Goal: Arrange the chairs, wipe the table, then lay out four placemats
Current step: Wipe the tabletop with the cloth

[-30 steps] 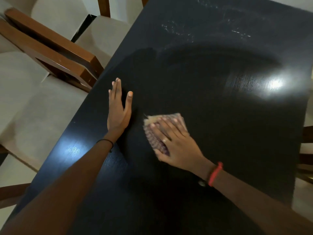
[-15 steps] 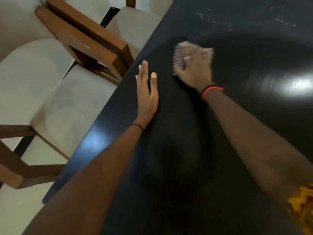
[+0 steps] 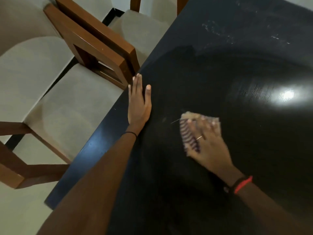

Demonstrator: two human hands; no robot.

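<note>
**Cloth at work on the dark worktop, far streaks yet to be reached**

Head view: a person's right hand (image 3: 209,143) lies flat, fingers (image 3: 194,128) spread and pressing a striped cloth (image 3: 187,136) onto the black worktop (image 3: 254,150) near its middle; nothing is clasped, the cloth is pinned under the palm. The left hand (image 3: 138,103) rests open, fingers together, bracing at the worktop's left edge, just beside the wooden back of a cushioned chair (image 3: 94,46). Pale streaks (image 3: 218,32) show toward the far end. To wipe well, the strokes should probably overlap and carry out to those marks, with even pressure and the cloth kept flat. No placemats are in view; that step looks not yet begun.
</note>
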